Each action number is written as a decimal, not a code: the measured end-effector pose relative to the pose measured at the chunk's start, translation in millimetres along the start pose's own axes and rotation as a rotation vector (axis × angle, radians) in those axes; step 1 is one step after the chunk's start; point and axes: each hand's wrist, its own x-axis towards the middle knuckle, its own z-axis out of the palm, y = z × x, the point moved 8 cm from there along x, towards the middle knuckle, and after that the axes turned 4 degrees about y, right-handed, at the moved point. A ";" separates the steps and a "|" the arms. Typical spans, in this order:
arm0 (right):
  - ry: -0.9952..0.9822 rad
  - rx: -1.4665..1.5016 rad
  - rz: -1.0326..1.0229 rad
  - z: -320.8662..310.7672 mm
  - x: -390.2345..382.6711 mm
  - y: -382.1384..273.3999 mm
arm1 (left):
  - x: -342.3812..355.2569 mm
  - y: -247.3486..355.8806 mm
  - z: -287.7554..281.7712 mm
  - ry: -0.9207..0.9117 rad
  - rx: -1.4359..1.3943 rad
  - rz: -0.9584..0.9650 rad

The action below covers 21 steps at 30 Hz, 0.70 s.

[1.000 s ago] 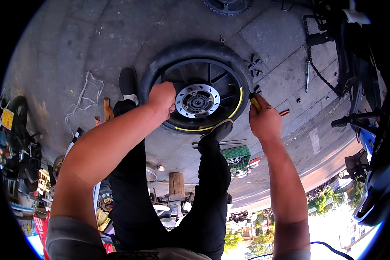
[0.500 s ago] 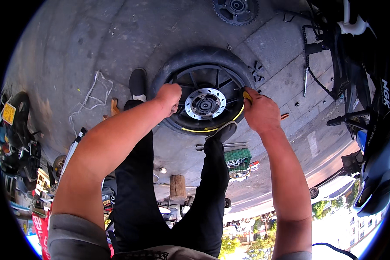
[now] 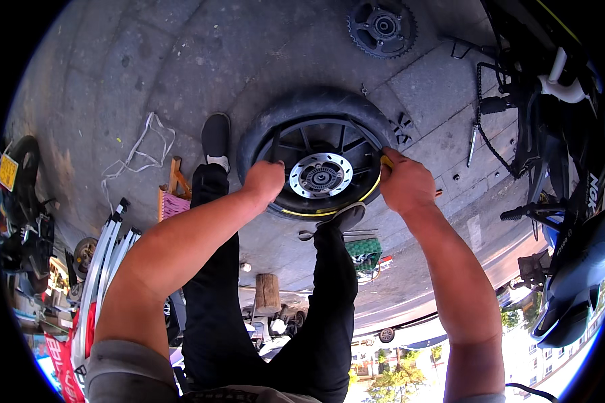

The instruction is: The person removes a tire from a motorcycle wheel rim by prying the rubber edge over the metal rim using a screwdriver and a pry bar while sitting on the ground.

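Observation:
A black motorcycle wheel [image 3: 301, 139] with its tyre [image 3: 319, 101] lies flat on the ground, a silver brake disc [image 3: 338, 176] at its centre. A yellow stripe runs along the rim's near edge. My left hand [image 3: 265, 181] is closed at the left of the rim, on what looks like a dark bar [image 3: 275, 142] rising beyond the fist. My right hand [image 3: 409, 183] is wrapped round a yellow-handled tool [image 3: 386, 161] at the right of the rim; a dark lever reaches from there across the rim. My right shoe [image 3: 349, 216] presses against the tyre's near edge.
A sprocket [image 3: 383, 27] lies beyond the wheel. Several small black pieces [image 3: 401, 127] lie right of it. A parked motorcycle [image 3: 578, 201] with a hanging chain [image 3: 479, 101] stands at right. Nearby are a green basket [image 3: 363, 255], a wood block [image 3: 267, 292] and a white strap [image 3: 141, 151].
The view has shifted, so the wheel and ground sit slightly lower in the picture. Both hands stay closed at the same sides of the rim; the left is slightly nearer the disc.

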 end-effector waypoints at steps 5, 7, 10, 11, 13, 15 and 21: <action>0.004 0.013 -0.023 11.5 7.1 0.2 | 20.1 -8.2 5.6 0.148 0.089 0.111; 0.006 0.032 0.021 41.9 -6.9 10.7 | -11.3 12.5 14.4 0.231 0.101 0.109; 0.049 0.126 -0.031 47.5 -8.6 21.2 | -3.0 7.0 19.4 0.211 0.135 0.109; 0.051 0.127 -0.052 40.6 -5.0 18.3 | 0.8 3.9 18.9 0.202 0.143 0.100; -0.004 0.110 -0.025 30.9 -10.0 19.4 | 7.0 0.2 14.0 0.115 -0.049 -0.020; -0.036 0.108 -0.009 30.4 -15.6 26.2 | -2.4 -2.1 13.2 0.072 -0.024 -0.062; -0.034 0.126 -0.024 13.2 -18.9 10.6 | -1.2 3.4 7.8 0.068 -0.046 -0.022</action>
